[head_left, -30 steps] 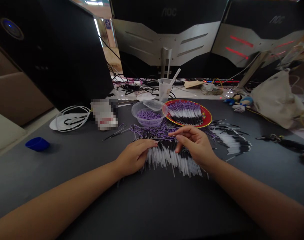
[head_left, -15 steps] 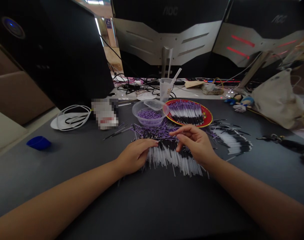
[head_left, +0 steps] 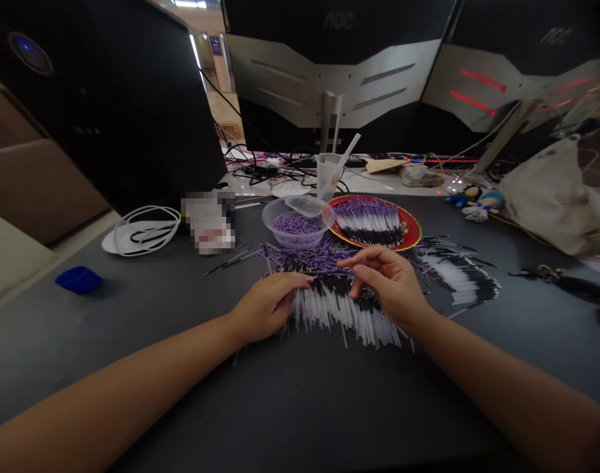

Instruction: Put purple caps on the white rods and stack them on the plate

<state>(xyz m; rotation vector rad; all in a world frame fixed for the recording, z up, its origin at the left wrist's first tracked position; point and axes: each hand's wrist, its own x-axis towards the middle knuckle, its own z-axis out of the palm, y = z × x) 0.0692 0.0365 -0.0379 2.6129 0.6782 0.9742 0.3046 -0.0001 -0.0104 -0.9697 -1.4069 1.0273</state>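
two hands work close together above the surface (head_left: 300,407), the left hand (head_left: 267,305) low over the near row of sticks (head_left: 336,309) and the right hand (head_left: 393,279) raised a little beside it. a thin stick (head_left: 325,272) seems to span the gap between their fingertips; the right grip looks pinched on one end of it, while the left fingertips hide their contact, so i cannot tell whether that grip is closed. as for progress, the plate (head_left: 416,238) behind carries a neat, thick layer of purple-ended sticks (head_left: 371,222), which look like the finished ones, so a good share appears done. plenty looks left: the near row, white with black ends, lies in a dense bank under and between the hands, and a smaller batch (head_left: 457,279) sits to the right, apparently not yet handled. loose purple bits (head_left: 324,255) are heaped just behind the near row, and the bowl (head_left: 267,222) beside the plate holds more. i'd judge the job partway through; no exact count can be made out.
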